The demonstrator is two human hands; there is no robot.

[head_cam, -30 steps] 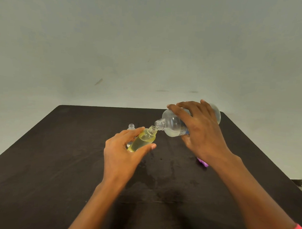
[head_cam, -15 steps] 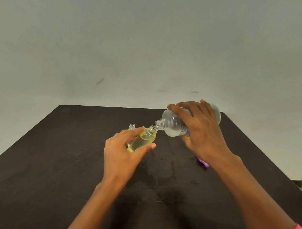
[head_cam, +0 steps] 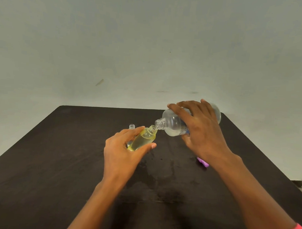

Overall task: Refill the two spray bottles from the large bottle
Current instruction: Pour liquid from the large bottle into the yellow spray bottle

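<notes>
Light's soft and even in here, kinda flat, nothing harsh, and I can't tell where it comes from. The wall (head_cam: 151, 43) reads a dull grey-green, a touch darker toward the top corners. The dark table (head_cam: 36, 178) soaks up most of the light, with a faint sheen mid-table and only weak, smudgy shadows. Small bright glints sit on the large bottle (head_cam: 172, 122), and the yellow liquid in the spray bottle (head_cam: 143, 138) glows a little. The wide-angle lens splays the table edges and stretches everything near the bottom. The centre's reasonably sharp, though fine detail looks smeared.
</notes>
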